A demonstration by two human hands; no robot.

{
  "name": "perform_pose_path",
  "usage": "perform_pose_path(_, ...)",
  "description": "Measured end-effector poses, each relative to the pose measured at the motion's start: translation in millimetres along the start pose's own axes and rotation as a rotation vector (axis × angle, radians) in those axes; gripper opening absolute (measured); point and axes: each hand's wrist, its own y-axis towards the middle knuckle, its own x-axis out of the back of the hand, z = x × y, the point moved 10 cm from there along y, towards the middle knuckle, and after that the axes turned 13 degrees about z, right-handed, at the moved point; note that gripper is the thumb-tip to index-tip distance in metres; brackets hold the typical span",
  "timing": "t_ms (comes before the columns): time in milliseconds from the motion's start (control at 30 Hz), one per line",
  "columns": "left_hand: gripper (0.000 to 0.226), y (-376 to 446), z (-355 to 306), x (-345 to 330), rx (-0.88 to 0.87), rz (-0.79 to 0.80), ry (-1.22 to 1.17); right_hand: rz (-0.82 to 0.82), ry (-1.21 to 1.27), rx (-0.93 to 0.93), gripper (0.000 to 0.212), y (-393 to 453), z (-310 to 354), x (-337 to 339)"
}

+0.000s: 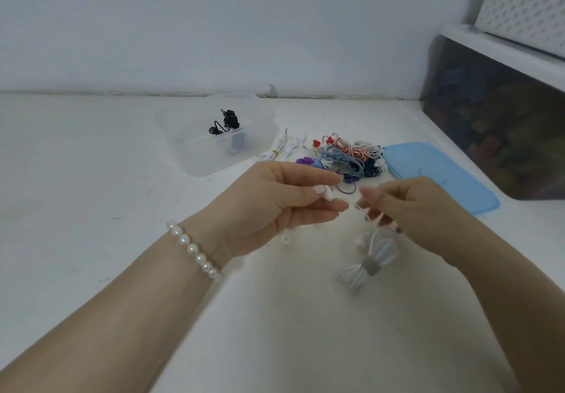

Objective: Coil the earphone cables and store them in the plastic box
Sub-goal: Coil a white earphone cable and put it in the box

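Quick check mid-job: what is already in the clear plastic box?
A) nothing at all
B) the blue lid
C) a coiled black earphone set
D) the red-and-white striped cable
C: a coiled black earphone set lies inside the clear plastic box; the coloured cables and the blue lid lie outside on the table.

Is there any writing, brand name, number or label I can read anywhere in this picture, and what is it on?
No text can be read.
Plastic box: clear, no label visible.
Blue lid: plain; a faint raised mark shows, too blurred to read.
White earphone cable held by the left hand and right hand: its grey band shows no legible print.
Dark bin at right: coloured shapes inside, nothing legible.
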Motion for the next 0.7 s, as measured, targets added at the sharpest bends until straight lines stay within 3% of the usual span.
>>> perform_pose_path(67,0.019,0,-1,0,-0.001,-0.013,0.029,-0.110,0.125,0.192,0.035,-7,22,10)
perform_pose_path(167,0.020,0,-2,6,-0.010,-0.078,0.108,-0.018,0.185,0.381,0.028,-18,51,-2)
perform_pose_path(400,0.017,0,0,13,0.024,-0.099,0.211,0.018,0.267,0.502,0.018,-23,61,-20)
perform_pose_path(500,0.010,-1,-7,19,0.027,-0.147,0.434,-0.037,0.280,0.521,0.014,-25,63,-13)
perform_pose_path(600,0.016,-6,-27,32,-0.001,-0.262,0.838,-0.127,0.409,0.540,0.015,-27,59,3)
perform_pose_path(700,0.016,-7,-27,33,0.098,-0.227,1.114,-0.166,0.541,0.557,0.015,-27,50,18)
